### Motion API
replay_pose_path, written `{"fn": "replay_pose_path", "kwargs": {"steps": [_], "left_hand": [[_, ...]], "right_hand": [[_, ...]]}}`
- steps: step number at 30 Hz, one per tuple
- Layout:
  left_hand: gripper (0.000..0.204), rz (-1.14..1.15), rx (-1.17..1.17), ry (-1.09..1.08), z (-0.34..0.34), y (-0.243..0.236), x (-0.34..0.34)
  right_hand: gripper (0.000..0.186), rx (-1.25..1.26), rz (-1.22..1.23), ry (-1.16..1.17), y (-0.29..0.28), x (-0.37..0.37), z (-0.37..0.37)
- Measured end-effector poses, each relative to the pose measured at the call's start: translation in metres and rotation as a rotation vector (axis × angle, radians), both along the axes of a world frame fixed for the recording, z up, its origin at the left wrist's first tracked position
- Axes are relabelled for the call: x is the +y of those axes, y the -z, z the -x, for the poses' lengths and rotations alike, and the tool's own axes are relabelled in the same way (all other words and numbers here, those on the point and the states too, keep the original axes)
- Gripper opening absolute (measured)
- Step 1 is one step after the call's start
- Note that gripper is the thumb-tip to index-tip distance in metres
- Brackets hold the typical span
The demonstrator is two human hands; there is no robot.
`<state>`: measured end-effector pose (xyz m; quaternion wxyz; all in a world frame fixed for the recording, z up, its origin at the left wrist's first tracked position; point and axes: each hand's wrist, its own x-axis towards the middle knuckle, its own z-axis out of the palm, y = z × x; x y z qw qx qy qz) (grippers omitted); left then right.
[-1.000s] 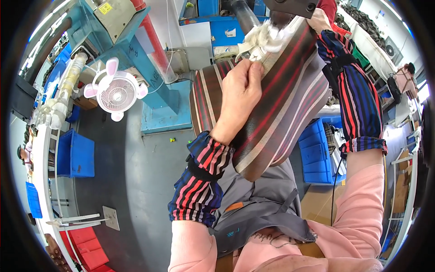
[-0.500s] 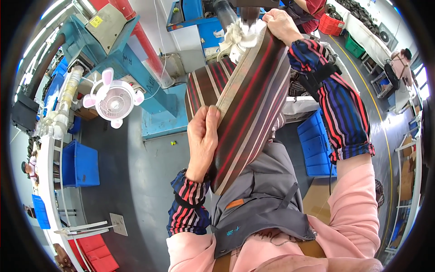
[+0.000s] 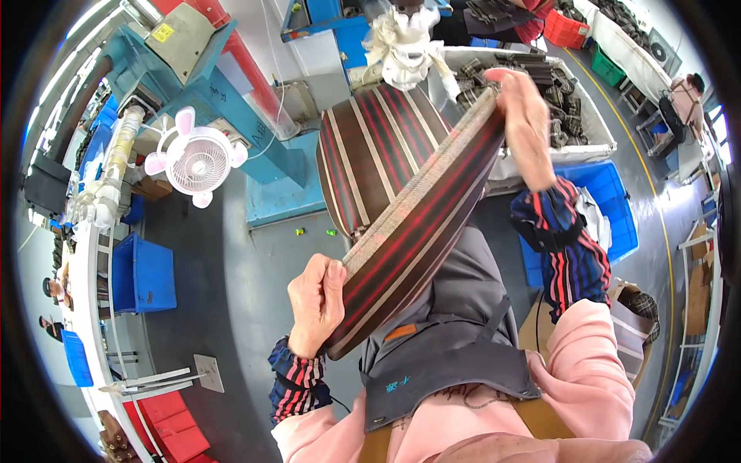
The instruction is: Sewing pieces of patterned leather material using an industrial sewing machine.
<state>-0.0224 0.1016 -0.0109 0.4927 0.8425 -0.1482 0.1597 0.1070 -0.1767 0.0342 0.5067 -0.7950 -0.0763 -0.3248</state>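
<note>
Left hand (image 3: pixel 315 309): closed on the lower-left corner of the cloth (image 3: pixel 421 239). Right hand (image 3: pixel 527 127): fingers extended at the upper-right corner, grip not determinable. Brown, red-and-cream striped, pale-banded along the upper edge, slanting over the apron (image 3: pixel 448 386). Floor (image 3: pixel 262 285) to the left; bin (image 3: pixel 621 208) to the right.

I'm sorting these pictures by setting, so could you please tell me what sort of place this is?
Probably a textile workshop: striped fabric in the left hand, a white bin of plaid cloth, and a teal stand.
</note>
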Motion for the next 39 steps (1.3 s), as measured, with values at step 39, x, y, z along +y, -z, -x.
{"fn": "replay_pose_path", "kwargs": {"steps": [39], "left_hand": [[0.007,-0.706,0.076,0.69,-0.05,0.027,-0.129]], "right_hand": [[0.049,1.526,0.13,1.761,0.367,-0.347,0.626]]}}
